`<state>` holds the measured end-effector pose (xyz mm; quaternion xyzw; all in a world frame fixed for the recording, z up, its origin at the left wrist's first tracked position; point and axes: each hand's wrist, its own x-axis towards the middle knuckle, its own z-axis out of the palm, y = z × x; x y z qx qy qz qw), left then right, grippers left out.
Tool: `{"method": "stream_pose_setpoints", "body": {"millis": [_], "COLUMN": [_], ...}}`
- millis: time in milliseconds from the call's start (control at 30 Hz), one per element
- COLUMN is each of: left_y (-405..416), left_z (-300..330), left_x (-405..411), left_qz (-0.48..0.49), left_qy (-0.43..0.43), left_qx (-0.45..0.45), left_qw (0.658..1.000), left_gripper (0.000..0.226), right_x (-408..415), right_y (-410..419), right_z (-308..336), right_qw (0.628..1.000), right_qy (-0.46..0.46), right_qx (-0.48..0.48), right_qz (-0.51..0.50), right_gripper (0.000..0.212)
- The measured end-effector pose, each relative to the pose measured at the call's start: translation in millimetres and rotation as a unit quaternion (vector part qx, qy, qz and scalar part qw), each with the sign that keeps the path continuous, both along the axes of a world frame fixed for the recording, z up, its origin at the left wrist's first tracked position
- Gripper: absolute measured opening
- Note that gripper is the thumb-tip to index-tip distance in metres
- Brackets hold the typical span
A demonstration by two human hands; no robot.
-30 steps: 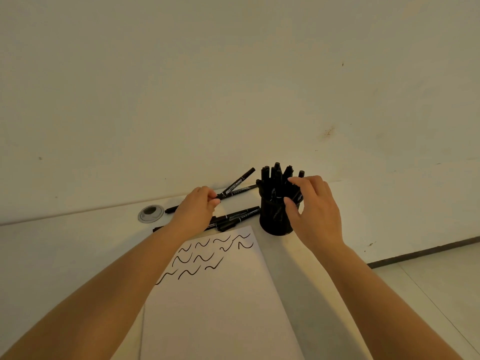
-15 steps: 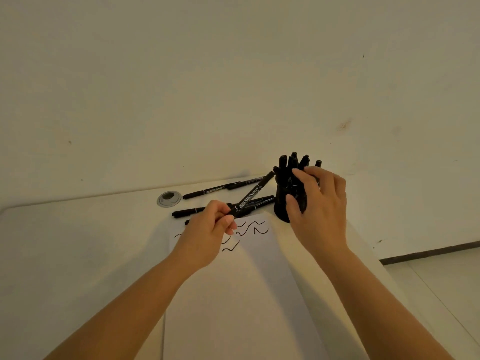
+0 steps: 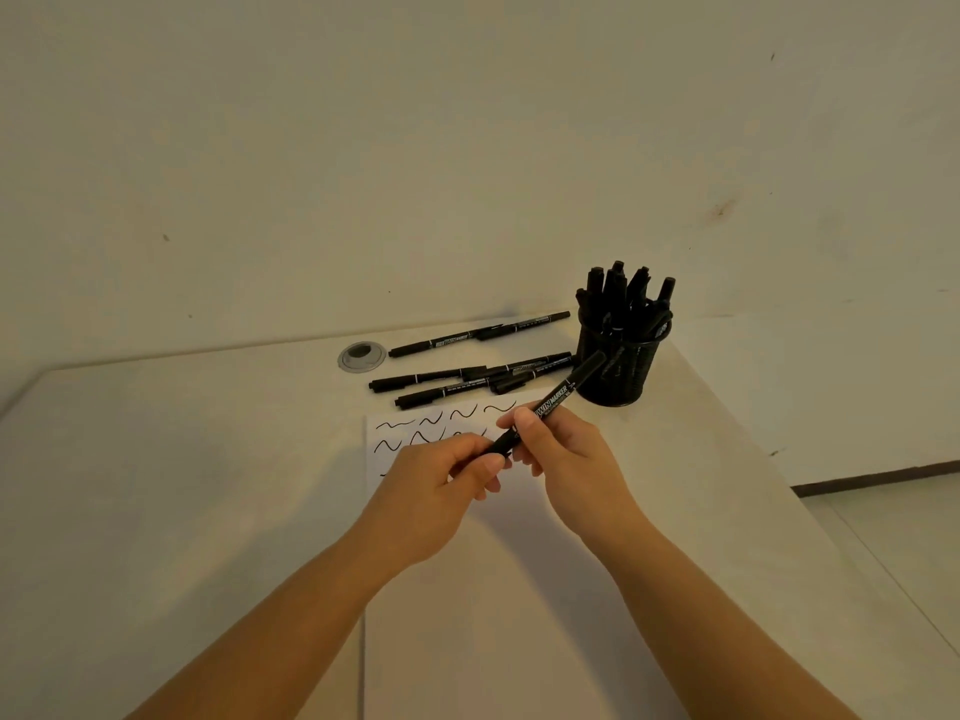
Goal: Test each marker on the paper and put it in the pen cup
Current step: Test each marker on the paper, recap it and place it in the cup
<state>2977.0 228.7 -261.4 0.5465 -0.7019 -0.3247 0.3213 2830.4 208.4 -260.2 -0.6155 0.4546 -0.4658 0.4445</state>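
Both hands hold one black marker [image 3: 561, 394] slanted above the white paper [image 3: 467, 589]. My left hand [image 3: 436, 485] pinches its lower end and my right hand [image 3: 566, 454] grips the barrel just above; the cap end points up toward the black mesh pen cup [image 3: 618, 371], which holds several markers. Black squiggles [image 3: 415, 433] run across the paper's far end, partly hidden by my hands. Several loose markers [image 3: 467, 379] lie on the table beyond the paper, with a further marker [image 3: 478, 334] behind them.
A round grey cable grommet [image 3: 362, 356] sits in the table [image 3: 182, 485] near the wall. The table's right edge drops to a tiled floor [image 3: 893, 537]. The wall stands close behind the pen cup.
My right hand has left the pen cup and joined my left on the marker. My left hand brought the marker from the pile back over the paper.
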Motion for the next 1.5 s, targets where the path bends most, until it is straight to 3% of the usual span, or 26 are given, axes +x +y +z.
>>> {"method": "stream_pose_setpoints", "body": {"millis": [200, 333, 433, 533, 667, 833, 1000, 1133, 1500], "left_y": [10.8, 13.9, 17.5, 26.1, 15.8, 7.0, 6.3, 6.1, 6.8], "left_z": [-1.8, -2.8, -7.6, -16.8, -29.6, -37.1, -37.4, -39.0, -38.2], "left_x": [-2.5, -10.4, -8.6, 7.7, 20.4, 8.5, 12.0, 11.9, 12.7], "left_qz": [0.034, 0.082, 0.099, 0.101, 0.061, -0.02, -0.025, -0.021, -0.021], "left_qy": [-0.02, -0.141, -0.224, -0.218, -0.144, -0.195, -0.18, -0.18, -0.16], "left_qx": [-0.029, -0.142, -0.215, -0.204, -0.119, -0.121, -0.118, -0.111, -0.107], "left_qw": [0.999, 0.976, 0.945, 0.949, 0.981, 0.973, 0.976, 0.977, 0.981], "left_gripper": [0.016, 0.016, 0.023, 0.034, 0.024, 0.028, 0.038, 0.034, 0.033], "right_x": [0.5, 15.4, 5.8, -30.5, -44.9, -26.4, -34.0, -32.0, -45.5], "right_y": [7.7, 7.8, -6.6, -19.7, -25.7, -32.9, -34.5, -34.3, -30.2], "right_z": [-4.4, -16.2, -14.4, -6.5, -9.3, -26.2, -42.6, -44.1, -42.3], "right_qw": [1.0, 0.988, 0.952, 0.935, 0.974, 0.994, 0.988, 0.992, 0.973], "right_qy": [-0.004, -0.05, -0.134, -0.137, -0.029, 0.051, 0.035, 0.083, 0.152], "right_qx": [0.03, 0.101, 0.174, 0.125, 0.03, 0.062, 0.031, 0.002, -0.033], "right_qz": [-0.001, -0.102, -0.212, -0.302, -0.223, -0.07, -0.144, -0.092, -0.171], "right_gripper": [0.026, 0.028, 0.031, 0.028, 0.012, 0.01, 0.02, 0.021, 0.011]}}
